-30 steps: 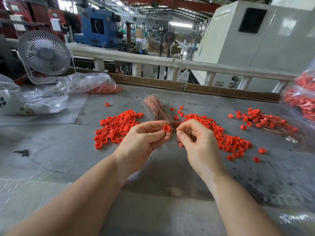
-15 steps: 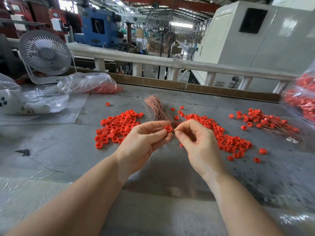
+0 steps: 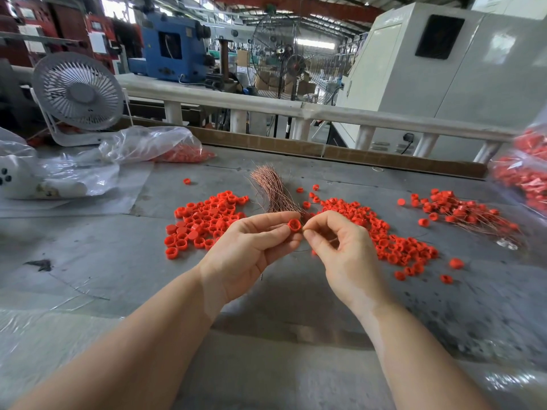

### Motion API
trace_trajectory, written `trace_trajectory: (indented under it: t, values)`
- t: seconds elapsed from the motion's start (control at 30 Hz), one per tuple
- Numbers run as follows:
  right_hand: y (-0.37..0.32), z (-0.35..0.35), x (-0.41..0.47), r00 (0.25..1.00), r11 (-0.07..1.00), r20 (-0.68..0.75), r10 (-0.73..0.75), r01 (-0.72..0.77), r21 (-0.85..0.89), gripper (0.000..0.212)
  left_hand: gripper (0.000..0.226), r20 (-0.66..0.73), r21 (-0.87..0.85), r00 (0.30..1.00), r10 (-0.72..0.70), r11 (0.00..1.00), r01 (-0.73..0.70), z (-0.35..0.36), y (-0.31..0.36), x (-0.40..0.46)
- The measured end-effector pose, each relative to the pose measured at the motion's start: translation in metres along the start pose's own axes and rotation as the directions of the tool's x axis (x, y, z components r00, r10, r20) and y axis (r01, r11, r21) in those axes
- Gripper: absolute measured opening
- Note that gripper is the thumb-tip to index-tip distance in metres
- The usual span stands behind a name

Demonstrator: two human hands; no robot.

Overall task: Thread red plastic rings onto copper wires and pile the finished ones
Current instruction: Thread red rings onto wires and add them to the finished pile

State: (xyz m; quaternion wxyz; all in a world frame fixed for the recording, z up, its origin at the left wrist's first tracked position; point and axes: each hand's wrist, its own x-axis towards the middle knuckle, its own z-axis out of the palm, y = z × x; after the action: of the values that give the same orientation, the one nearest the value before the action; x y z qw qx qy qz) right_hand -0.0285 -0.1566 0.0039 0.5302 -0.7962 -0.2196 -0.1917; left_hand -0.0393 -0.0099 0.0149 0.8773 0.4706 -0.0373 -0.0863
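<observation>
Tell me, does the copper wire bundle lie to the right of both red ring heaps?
No, the wire bundle lies between the left heap and the right heap.

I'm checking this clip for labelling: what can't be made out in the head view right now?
- Wire at the red ring: too thin to see whether it has entered; the right hand pinches there, fingertips covering it.
- Left hand: covers part of the ring.
- Bag of red parts: blurred and cut by the right edge.
- Finished pile: single wires too fine to count.
</observation>
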Motion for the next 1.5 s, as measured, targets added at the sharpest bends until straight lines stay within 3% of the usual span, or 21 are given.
trace_trajectory:
  t: [0.7, 1.27, 1.5]
  values:
    - [-0.0050, -0.0013, -0.0016, 0.995, 0.983, 0.038, -0.090, 0.095, -0.159, 0.015, 0.021, -0.015, -0.049, 0.999, -0.043, 0.998, 0.042, -0.0003, 0.0017, -0.0002]
    - [-0.0066, -0.0029, -0.0025, 0.966, 0.882, 0.070, -0.249, 0.256, -0.396, 0.009, 0.017, -0.076, -0.034, 0.994, -0.078, 0.997, 0.076, 0.0000, 0.0025, 0.0007]
    - [-0.0052, -0.0034, -0.0024, 0.964, 0.880, 0.063, -0.259, 0.262, -0.397, 0.009, 0.018, -0.084, -0.032, 0.994, -0.076, 0.997, 0.074, -0.0007, 0.0018, 0.0015]
